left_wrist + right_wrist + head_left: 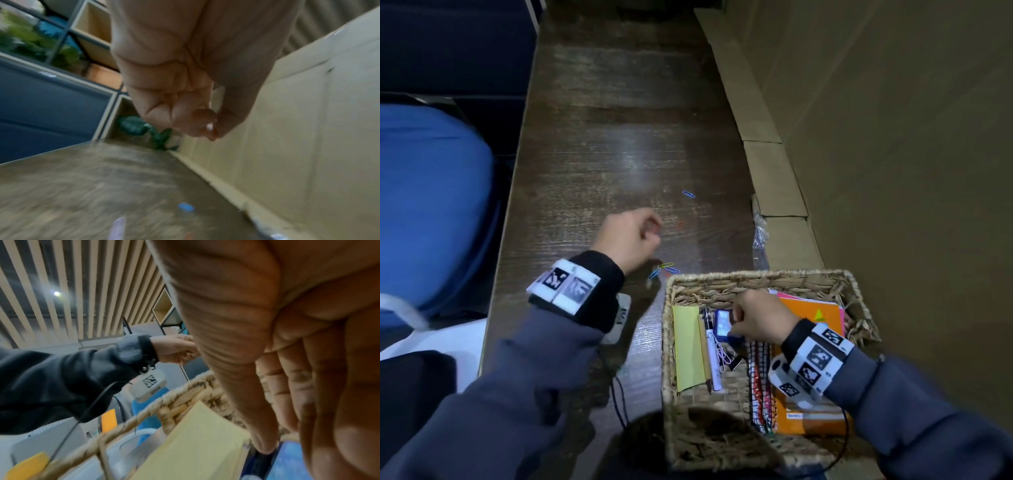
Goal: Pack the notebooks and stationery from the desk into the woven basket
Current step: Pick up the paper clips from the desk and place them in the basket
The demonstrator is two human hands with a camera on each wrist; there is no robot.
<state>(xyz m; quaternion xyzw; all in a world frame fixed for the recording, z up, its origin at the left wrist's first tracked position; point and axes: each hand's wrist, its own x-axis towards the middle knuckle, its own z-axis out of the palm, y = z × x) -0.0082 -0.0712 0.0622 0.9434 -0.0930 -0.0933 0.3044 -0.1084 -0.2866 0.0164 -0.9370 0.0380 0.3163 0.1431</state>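
The woven basket [756, 275] stands at the desk's near right. It holds a yellow pad [688, 346], pens, a pencil, clips and an orange spiral notebook [811, 315]. My right hand [736, 318] is inside the basket and grips a small blue box [722, 325]; the thumb presses its edge in the right wrist view, beside the blue box [287, 464]. My left hand [655, 233] hovers over the desk with curled fingers. Thumb and forefinger meet in the left wrist view [211, 131], and nothing shows between them. Loose paper clips [662, 269] lie just beyond the basket, and a blue one [689, 194] lies farther off.
A cardboard wall [774, 171] runs along the desk's right side, with a crumpled clear wrapper [760, 236] at its foot. A blue chair [431, 205] stands past the desk's left edge. A small red clip [680, 224] lies right of my left hand.
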